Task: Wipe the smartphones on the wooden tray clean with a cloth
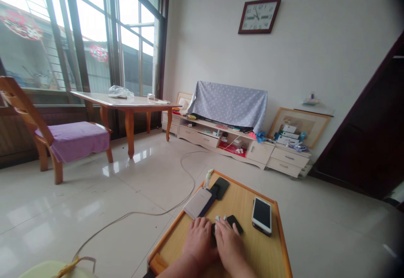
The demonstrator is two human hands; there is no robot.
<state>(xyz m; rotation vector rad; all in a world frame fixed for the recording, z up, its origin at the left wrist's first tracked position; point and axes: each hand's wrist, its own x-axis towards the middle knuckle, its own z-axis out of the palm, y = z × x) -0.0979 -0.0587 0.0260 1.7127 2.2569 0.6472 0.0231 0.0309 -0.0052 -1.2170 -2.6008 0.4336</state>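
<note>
My left hand [198, 241] and my right hand [228, 241] are close together over the near part of a small wooden table [243, 196]. Between them shows a sliver of a dark object [213, 236], mostly covered by my fingers, so its kind is hidden. Both hands have their fingers bent down around it. A small white piece [217, 218] sticks out by my right fingertips, and a black rounded item [235, 223] lies just beyond that hand. Past my left hand, a pale phone [198, 202] overlaps a dark blue flat thing [209, 204]. A white phone with a dark screen [262, 215] rests on another dark item to the right.
A dark phone-like slab [221, 187] and a small pale bottle [208, 178] are at the table's far corner. A cable [151, 214] runs across the tiled floor. Beyond stand a chair [75, 139], a dining table [126, 104] and a low cabinet [195, 138].
</note>
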